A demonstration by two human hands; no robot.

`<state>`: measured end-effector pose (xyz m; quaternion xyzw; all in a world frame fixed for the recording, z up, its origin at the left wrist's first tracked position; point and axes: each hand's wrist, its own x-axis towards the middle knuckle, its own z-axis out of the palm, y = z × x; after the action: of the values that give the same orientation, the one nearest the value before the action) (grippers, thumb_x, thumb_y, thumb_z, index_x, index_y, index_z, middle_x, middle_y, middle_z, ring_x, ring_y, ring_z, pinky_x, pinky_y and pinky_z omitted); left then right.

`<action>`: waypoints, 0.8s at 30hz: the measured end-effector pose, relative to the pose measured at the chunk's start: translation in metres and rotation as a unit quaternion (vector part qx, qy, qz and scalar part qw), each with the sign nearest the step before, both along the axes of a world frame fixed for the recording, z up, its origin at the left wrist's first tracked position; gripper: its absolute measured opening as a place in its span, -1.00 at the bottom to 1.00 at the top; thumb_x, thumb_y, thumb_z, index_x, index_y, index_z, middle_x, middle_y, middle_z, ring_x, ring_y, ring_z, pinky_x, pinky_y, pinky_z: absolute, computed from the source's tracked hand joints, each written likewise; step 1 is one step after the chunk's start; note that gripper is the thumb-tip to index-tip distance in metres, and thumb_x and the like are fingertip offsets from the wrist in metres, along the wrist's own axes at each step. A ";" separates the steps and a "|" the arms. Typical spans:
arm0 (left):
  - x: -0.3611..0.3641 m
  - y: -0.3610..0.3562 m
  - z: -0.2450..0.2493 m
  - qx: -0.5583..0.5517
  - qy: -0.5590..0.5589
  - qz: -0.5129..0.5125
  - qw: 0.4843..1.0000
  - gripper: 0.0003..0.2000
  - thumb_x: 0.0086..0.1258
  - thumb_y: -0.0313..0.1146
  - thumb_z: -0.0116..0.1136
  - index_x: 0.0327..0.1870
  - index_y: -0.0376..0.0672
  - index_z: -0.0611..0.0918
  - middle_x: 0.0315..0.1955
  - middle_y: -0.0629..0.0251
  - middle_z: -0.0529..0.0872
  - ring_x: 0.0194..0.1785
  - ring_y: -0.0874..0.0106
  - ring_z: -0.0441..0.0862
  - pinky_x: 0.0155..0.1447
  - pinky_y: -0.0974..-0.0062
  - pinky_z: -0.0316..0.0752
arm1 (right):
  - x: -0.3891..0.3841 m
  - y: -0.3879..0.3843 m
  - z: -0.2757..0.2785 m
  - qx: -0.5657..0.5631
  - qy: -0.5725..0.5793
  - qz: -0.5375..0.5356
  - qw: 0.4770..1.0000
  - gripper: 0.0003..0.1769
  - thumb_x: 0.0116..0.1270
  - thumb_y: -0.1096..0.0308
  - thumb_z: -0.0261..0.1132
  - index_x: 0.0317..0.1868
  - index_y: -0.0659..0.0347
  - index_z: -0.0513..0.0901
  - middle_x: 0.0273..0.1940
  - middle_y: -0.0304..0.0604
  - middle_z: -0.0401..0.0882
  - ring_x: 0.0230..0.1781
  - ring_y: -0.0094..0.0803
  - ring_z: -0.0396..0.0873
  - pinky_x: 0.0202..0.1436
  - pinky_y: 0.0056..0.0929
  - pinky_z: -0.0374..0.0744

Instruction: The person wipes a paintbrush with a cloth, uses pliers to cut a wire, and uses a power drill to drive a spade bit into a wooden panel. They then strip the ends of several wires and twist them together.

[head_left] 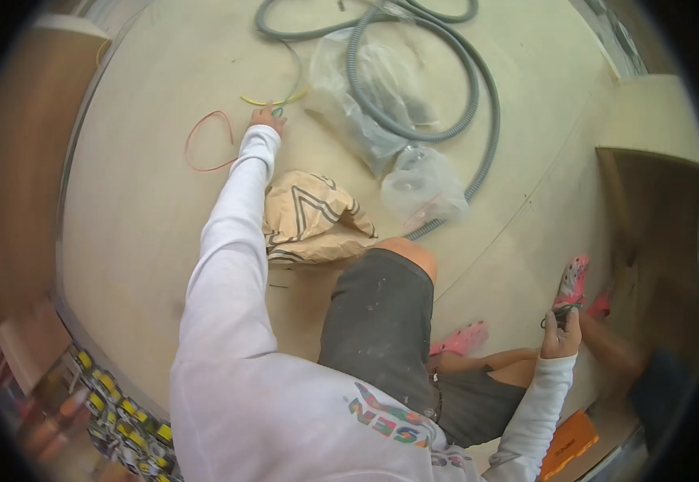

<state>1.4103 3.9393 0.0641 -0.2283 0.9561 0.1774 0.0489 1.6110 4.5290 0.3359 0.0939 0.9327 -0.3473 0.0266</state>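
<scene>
My left hand (267, 119) reaches forward over the pale floor, its fingers closed on a thin green wire (278, 112). Just beyond the fingertips lies a yellow wire (289, 99); whether I also grip it is not plain. An orange-red wire (191, 145) curves in a loop left of that hand. Off to my right side, my right hand (560, 336) pinches a small dark bundle of what looks like wire (563, 312). A crumpled brown paper bag (309, 213) with dark lines lies in front of my knee.
Grey corrugated hose (494, 120) coils over clear plastic bags (365, 88) ahead. Another person's leg (614, 345) is at the right, near pink clogs (572, 277). An orange box (568, 443) sits low right. Several yellow-and-black items (124, 414) crowd the lower left. Wooden panels (654, 120) border the floor.
</scene>
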 end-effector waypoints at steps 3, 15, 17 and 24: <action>-0.017 0.002 -0.010 -0.009 0.010 0.021 1.000 -0.46 0.01 -0.19 0.26 0.09 -0.07 0.44 0.01 -0.03 0.41 0.06 0.06 0.40 0.15 0.30 0.33 | 0.014 -0.012 -0.002 0.024 -0.014 0.004 1.000 -0.89 0.11 0.58 0.16 -0.33 0.28 0.43 -0.50 -0.20 0.43 -0.52 -0.49 0.44 -0.41 -0.57 0.42; -0.042 -0.001 -0.046 -0.156 -0.201 -0.020 0.967 -0.82 0.22 -0.35 0.00 -0.27 -0.19 0.61 -0.17 0.05 0.59 -0.04 0.17 0.54 -0.01 0.24 0.45 | 0.061 0.016 -0.039 0.104 -0.049 0.069 0.991 -0.92 0.13 0.57 0.14 -0.33 0.30 0.44 -0.55 -0.18 0.42 -0.56 -0.46 0.43 -0.44 -0.56 0.41; -0.022 0.011 -0.038 -0.171 -0.170 0.031 0.970 -0.82 0.25 -0.35 -0.06 -0.30 -0.15 0.62 -0.13 0.10 0.59 -0.03 0.16 0.54 -0.01 0.23 0.46 | 0.043 0.006 -0.029 0.099 -0.037 0.066 0.992 -0.92 0.14 0.57 0.13 -0.32 0.33 0.44 -0.52 -0.15 0.43 -0.52 -0.43 0.44 -0.40 -0.52 0.42; 0.016 0.054 0.156 -0.357 -0.117 -0.224 0.899 -0.85 0.17 -0.33 -0.01 -0.33 -0.02 0.63 -0.29 0.21 0.65 -0.18 0.30 0.57 -0.05 0.31 0.34 | -0.037 -0.042 -0.010 -0.006 0.073 0.183 0.980 -0.88 0.13 0.61 0.13 -0.28 0.34 0.45 -0.39 -0.03 0.44 -0.38 -0.17 0.46 -0.28 -0.37 0.44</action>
<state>1.4266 3.9937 0.2203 -0.0290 0.9686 -0.2191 0.1142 1.5738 4.4873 0.3256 -0.1037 0.9315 -0.3480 0.0224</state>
